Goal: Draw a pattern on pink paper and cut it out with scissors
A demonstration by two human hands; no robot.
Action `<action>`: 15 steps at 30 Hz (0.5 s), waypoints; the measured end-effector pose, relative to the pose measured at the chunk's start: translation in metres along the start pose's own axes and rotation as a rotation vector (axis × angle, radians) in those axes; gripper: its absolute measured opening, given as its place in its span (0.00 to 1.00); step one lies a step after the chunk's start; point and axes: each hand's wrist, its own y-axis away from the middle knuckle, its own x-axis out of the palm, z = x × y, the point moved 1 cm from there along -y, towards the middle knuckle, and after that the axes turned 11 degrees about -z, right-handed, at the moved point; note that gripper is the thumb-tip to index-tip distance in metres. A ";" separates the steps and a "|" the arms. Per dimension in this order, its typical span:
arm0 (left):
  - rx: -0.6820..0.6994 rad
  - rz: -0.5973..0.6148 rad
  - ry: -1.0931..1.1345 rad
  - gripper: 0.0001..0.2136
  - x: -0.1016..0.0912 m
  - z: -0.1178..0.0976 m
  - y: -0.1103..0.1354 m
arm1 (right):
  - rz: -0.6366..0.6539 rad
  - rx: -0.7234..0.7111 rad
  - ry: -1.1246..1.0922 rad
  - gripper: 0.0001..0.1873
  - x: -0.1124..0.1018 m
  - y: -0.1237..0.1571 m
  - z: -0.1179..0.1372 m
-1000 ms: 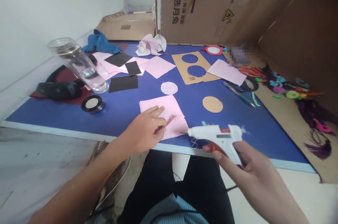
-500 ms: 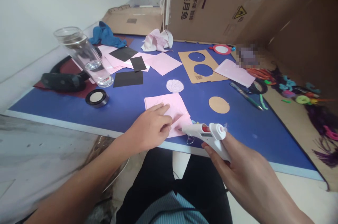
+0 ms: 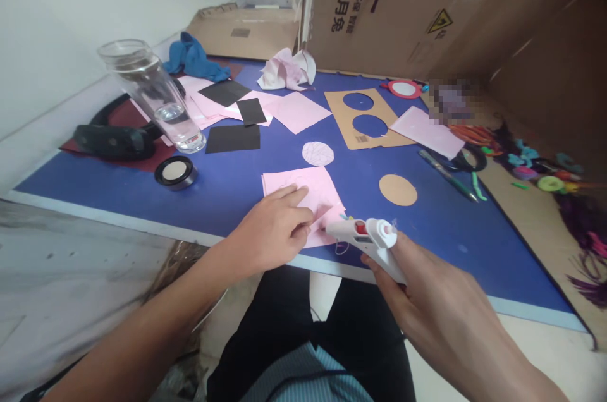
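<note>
Lots of paper craft bits sit on a blue tabletop [image 3: 227, 193] here. Far left, a clear glass tumbler [image 3: 154, 98] with some water in it lies tilted beside a black padded strap [image 3: 114, 141] on a dark red mat [image 3: 121, 119], with a blue cloth [image 3: 192, 59] behind them. Just in front of the tumbler is a small black-rimmed round roll [image 3: 176, 172], and three black paper pieces [image 3: 232, 138] sit on or beside loose pink sheets [image 3: 298, 112]. The person's left hand [image 3: 270, 231] is on a pink paper sheet [image 3: 296, 186] near the table's front edge, fingers close together and pressing down on it; the thumb is hidden, so you can't tell if it's pinching the paper. A folded-looking pink flap [image 3: 327, 219] sits right by those fingers. The right hand [image 3: 441, 301] is wrapped around a white hot glue gun [image 3: 367, 239] with a red trigger, its nozzle pointing left, just beside the pink paper. Further along are a textured paper circle [image 3: 317, 153], a kraft card circle [image 3: 398, 190], a card template with two round holes [image 3: 360, 117], another pink sheet [image 3: 427, 132] and a pen [image 3: 448, 167]. Colourful craft scraps [image 3: 526, 165] lie off the table on the far right.
</note>
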 end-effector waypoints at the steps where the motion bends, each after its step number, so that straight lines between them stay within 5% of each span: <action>1: 0.002 -0.001 0.000 0.12 0.000 0.000 0.000 | 0.002 0.000 0.010 0.17 0.000 0.000 0.000; 15: 0.027 -0.004 -0.011 0.15 -0.001 0.000 0.001 | 0.030 -0.030 0.048 0.19 0.000 0.001 0.000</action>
